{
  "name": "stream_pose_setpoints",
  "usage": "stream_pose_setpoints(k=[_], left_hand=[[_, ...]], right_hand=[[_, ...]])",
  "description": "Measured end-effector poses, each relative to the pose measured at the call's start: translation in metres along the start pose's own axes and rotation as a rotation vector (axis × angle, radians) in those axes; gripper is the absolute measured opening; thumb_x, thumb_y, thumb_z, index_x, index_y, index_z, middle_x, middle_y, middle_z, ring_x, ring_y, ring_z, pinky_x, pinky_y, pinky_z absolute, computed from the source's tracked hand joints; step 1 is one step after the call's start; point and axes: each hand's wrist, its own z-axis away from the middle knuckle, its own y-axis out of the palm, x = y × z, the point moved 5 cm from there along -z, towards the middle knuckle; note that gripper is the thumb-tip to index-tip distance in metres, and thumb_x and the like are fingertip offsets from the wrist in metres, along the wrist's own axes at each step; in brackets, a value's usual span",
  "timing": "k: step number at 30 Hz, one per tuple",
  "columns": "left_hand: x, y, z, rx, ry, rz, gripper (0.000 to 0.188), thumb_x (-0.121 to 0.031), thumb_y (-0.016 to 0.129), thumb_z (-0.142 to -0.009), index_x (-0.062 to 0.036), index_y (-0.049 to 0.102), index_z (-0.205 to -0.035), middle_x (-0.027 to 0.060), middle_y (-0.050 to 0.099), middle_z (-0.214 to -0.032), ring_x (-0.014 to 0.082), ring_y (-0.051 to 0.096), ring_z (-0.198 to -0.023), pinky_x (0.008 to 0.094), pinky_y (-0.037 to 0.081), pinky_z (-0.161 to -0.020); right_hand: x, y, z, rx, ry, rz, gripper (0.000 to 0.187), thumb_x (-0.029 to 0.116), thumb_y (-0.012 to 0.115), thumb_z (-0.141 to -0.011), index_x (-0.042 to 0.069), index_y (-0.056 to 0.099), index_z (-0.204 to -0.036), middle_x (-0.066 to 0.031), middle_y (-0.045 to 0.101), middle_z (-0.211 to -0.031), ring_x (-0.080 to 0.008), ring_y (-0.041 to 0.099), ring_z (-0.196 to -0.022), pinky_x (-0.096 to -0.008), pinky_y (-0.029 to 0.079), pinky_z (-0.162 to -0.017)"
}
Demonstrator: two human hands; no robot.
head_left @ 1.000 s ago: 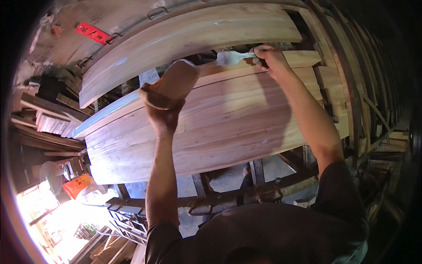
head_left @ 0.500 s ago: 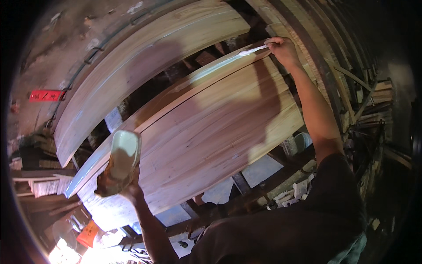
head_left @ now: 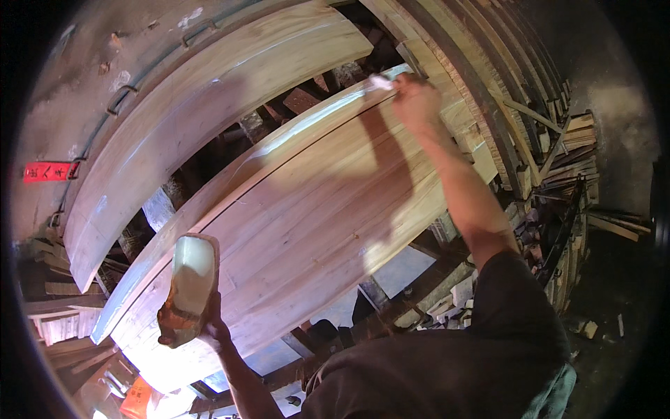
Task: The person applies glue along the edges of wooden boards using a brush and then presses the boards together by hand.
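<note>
My left hand grips a cut-open plastic container, tilted, with a whitish liquid inside and brown stains at its lower end. My right hand is closed on a small spreader coated in white paste; motion blur hides its exact kind. It meets the upright edge of a narrow board near its far right end. A wet white streak runs along that edge. Right beside this board lies a wide, pale wooden panel, with the container held over its left part.
Beyond a gap lies another long curved board. Stacked planks stand at the right, with wood offcuts below. A red paper tag is at the far left, and a bright light glares at the lower left.
My right hand has moved left along the board edge with the spreader, and the white streak there looks wider. The view has shifted a little; my left hand still holds the container.
</note>
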Motion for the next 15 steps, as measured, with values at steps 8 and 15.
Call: stream_pose_setpoints(k=[8, 15], left_hand=[[-0.01, -0.019, 0.011, -0.009, 0.176, -0.065, 0.068, -0.008, 0.085, -0.075, 0.0001, 0.049, -0.132, 0.0107, 0.059, -0.123, 0.0237, 0.057, -0.11, 0.0385, 0.048, -0.094], [0.033, -0.059, 0.014, -0.063, 0.064, -0.033, 0.074, -0.009, 0.086, -0.074, 0.0009, 0.046, -0.135, 0.014, 0.057, -0.127, 0.0264, 0.055, -0.114, 0.0398, 0.047, -0.099]], right_hand=[[0.302, -0.042, 0.059, 0.139, -0.354, -0.371, 0.011, 0.018, 0.066, -0.072, 0.009, 0.066, -0.078, -0.0118, 0.066, -0.068, -0.0291, 0.067, -0.064, -0.0423, 0.053, -0.055], [0.43, -0.035, 0.073, 0.519, -0.178, -0.776, 0.007, 0.011, 0.063, -0.072, 0.01, 0.066, -0.066, -0.0157, 0.068, -0.07, -0.0363, 0.068, -0.069, -0.0445, 0.055, -0.064]])
